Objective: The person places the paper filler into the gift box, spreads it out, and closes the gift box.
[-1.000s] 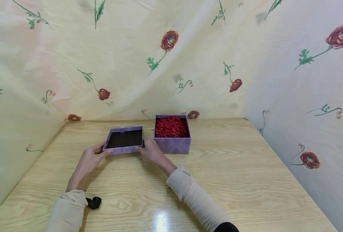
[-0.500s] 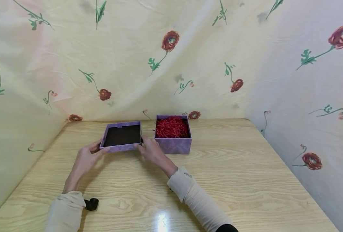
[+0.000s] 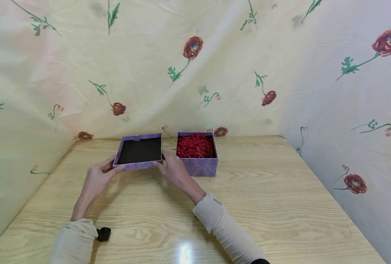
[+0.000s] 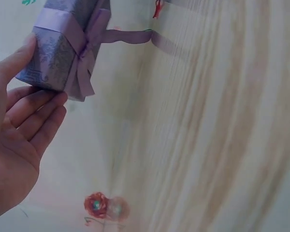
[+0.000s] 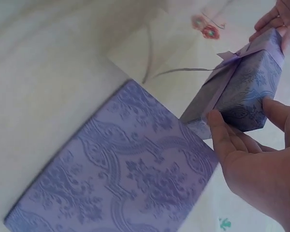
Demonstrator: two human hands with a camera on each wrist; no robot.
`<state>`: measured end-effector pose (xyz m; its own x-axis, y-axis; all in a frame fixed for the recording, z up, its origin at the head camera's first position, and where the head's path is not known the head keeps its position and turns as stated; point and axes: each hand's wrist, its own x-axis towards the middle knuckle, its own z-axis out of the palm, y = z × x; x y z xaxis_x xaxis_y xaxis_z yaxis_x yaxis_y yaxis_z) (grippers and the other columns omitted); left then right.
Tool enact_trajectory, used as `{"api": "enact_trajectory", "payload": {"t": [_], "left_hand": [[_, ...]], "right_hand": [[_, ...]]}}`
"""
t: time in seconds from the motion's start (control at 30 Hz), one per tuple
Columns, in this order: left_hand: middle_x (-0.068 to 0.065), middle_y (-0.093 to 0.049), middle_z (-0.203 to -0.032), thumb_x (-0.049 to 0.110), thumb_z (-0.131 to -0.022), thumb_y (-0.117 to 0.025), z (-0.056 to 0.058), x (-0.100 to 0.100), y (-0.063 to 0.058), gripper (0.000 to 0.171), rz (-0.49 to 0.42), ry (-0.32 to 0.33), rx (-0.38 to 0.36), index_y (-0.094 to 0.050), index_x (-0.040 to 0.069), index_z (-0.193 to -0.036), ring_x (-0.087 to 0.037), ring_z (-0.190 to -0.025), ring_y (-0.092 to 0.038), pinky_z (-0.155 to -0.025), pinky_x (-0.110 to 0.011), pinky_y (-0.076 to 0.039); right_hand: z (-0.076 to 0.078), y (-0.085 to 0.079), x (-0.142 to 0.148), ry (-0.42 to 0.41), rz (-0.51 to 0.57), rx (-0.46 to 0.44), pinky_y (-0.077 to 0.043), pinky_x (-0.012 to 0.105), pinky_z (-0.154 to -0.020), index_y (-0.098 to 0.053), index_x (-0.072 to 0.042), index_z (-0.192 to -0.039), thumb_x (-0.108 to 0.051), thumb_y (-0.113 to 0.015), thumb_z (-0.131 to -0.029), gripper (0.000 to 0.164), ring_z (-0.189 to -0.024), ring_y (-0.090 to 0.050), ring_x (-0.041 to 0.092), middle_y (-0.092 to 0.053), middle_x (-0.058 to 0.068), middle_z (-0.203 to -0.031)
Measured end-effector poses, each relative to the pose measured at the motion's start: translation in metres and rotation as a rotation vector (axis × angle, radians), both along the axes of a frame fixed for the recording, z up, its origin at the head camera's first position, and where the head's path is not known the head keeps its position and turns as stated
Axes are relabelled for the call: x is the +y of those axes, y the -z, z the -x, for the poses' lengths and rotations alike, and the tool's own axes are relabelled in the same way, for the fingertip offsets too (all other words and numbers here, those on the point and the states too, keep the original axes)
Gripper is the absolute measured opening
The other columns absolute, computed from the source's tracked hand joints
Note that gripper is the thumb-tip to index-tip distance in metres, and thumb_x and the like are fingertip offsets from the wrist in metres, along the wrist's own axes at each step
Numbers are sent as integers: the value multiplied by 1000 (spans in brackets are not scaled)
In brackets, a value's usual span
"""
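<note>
Both hands hold a purple patterned box lid (image 3: 140, 151) above the table, its black inside facing up. My left hand (image 3: 96, 179) pinches the lid's left near corner, thumb along the front and fingers beneath. At the right near corner my right hand (image 3: 176, 172) grips the lid between thumb and fingers. A lilac ribbon bow (image 4: 87, 55) hangs from the lid's underside in the left wrist view. Just right of the lid stands the matching purple box (image 3: 200, 167), its top uncovered, filled with red paper shreds (image 3: 195, 146). The right wrist view shows its patterned side (image 5: 116, 164).
The wooden table (image 3: 264, 205) reaches back to a flower-printed cloth (image 3: 142, 73), which also covers both sides. A black piece (image 3: 103, 234) sits at the left sleeve (image 3: 73, 240). One red shred (image 4: 158, 8) shows at the top of the left wrist view.
Both hands have shifted the lid slightly left and away toward the back cloth, still gripping it. The filled box has stayed in place.
</note>
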<state>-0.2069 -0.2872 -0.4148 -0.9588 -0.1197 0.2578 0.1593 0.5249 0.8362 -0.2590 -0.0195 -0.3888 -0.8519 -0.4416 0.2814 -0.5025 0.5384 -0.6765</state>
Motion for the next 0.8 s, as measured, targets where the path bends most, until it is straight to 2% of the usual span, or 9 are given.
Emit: {"api": "enact_trajectory", "payload": {"t": [0.1,0.17,0.3,0.5,0.6,0.73,0.8], "left_hand": [[-15,-62,-137,41,-97,-74,1,4,-4,70,-30,4,10,-50,9,-154,2,-113,-60,-84,-8,-46],[-15,-63,-136,41,-97,-75,1,7,-8,69,-54,13,15,-50,9,-153,6,-109,-60,-84,-9,-47],[-15,-64,-134,40,-97,-75,3,15,-16,69,-84,38,25,-51,8,-153,5,-107,-63,-83,-11,-49],[-13,-65,-134,43,-96,-75,7,25,-25,70,-78,38,24,-50,11,-153,2,-109,-63,-85,-11,-49],[-12,-65,-134,43,-96,-75,11,31,-27,70,-70,38,35,-51,10,-153,-9,-116,-64,-85,-11,-48],[-12,-65,-135,42,-96,-76,16,41,-32,70,-78,63,54,-51,11,-153,-26,-123,-63,-84,-12,-49],[-12,-65,-135,41,-96,-76,18,46,-34,69,-79,70,67,-51,12,-153,-28,-123,-63,-83,-12,-48]], "right_hand": [[0,-6,4,0,-3,23,-45,24,-55,-47,5,-151,-25,-65,-105,58,-38,-31,4,-48,-3,-51],[0,-10,8,4,-16,45,-47,27,-57,-48,6,-150,-25,-66,-105,57,-38,-31,5,-46,-2,-50],[0,-17,16,13,-18,91,-49,30,-67,-52,6,-147,-24,-67,-104,54,-40,-32,5,-50,-1,-52],[0,-28,30,10,20,81,-46,27,-59,-53,1,-147,-23,-68,-103,53,-43,-35,7,-54,2,-56],[1,-33,37,32,20,78,-43,26,-58,-53,2,-147,-24,-69,-103,54,-48,-38,7,-62,5,-66],[3,-38,46,64,11,91,-39,31,-61,-52,4,-148,-24,-71,-102,56,-53,-30,9,-63,10,-73],[4,-39,51,78,3,101,-41,33,-66,-53,4,-147,-23,-71,-101,56,-53,-28,9,-61,8,-71]]}}
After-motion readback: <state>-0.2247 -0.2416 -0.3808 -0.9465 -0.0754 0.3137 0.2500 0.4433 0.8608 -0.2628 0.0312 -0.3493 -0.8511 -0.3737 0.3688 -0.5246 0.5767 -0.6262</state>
